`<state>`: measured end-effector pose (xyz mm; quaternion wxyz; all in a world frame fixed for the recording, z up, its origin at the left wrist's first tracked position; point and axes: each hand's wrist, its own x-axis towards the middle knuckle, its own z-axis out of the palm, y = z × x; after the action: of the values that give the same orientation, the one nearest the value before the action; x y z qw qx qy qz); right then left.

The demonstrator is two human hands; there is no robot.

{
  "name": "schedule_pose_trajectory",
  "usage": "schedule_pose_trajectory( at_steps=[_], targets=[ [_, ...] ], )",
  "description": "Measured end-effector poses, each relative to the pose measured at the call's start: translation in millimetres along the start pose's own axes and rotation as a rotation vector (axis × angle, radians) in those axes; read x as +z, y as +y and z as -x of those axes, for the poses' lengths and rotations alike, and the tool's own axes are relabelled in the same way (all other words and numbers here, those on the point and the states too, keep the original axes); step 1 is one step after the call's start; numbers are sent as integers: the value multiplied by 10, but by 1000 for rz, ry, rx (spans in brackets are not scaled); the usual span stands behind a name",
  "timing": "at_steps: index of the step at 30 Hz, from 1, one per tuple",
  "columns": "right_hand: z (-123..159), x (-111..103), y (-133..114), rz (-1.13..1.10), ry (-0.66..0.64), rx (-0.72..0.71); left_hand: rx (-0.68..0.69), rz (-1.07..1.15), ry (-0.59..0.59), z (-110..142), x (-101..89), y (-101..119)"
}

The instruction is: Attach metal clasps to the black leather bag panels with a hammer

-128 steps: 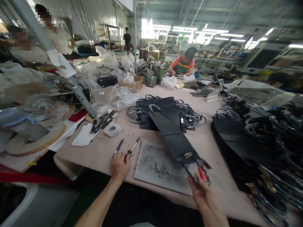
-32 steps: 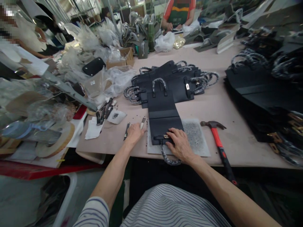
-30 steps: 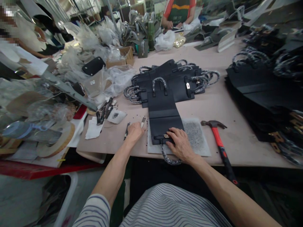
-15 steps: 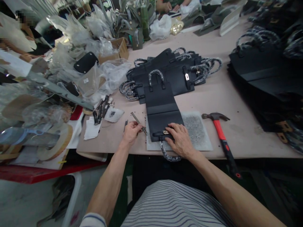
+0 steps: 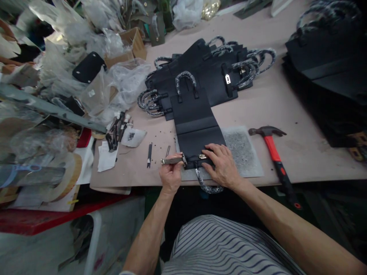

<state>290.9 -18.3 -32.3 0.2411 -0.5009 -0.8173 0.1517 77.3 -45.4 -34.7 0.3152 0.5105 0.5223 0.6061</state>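
A black leather bag panel (image 5: pixel 195 126) with a wrapped handle at each end lies over a grey speckled mat (image 5: pixel 243 152) at the table's near edge. My right hand (image 5: pixel 224 167) presses flat on the panel's near end, beside a small gold clasp (image 5: pixel 202 156). My left hand (image 5: pixel 171 174) is closed on a slim metal punch tool (image 5: pixel 172 160), whose tip touches the panel's left edge by the strap. The near handle (image 5: pixel 208 186) hangs over the table edge.
A red-handled hammer (image 5: pixel 273 152) lies right of the mat. Another metal tool (image 5: pixel 149 154) lies left of my hand. A stack of black panels (image 5: pixel 212 72) sits behind, more black panels (image 5: pixel 329 65) at right. Plastic bags, a cardboard box (image 5: pixel 129 44) and clutter fill the left.
My left hand picked the metal tool up from the table and brought it right to the panel's edge. My right hand stays on the panel. The hammer, held earlier, lies on the table.
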Motion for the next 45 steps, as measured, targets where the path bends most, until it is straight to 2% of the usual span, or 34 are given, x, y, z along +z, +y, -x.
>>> schedule_pose_trajectory(
  at_steps=[6,18,27,31,35,42,45],
  targets=[
    [0,-7,-4,-5,0,1,38,-17,-20,61,28,-113],
    [-3,-10,4,-12,-1,7,-17,17,1,49,43,-102],
    [-8,-13,-5,-21,7,3,151,-106,-69,81,-19,-151],
    [-7,-4,3,-21,9,4,228,-156,-48,140,-23,-163],
    [-6,3,5,-18,6,2,226,-167,-26,167,-17,-166],
    [-9,-2,-2,-8,5,6,288,-174,-160,46,-30,-129],
    [-11,-3,0,-18,8,6,272,-183,-173,2,-38,-110]
  ],
)
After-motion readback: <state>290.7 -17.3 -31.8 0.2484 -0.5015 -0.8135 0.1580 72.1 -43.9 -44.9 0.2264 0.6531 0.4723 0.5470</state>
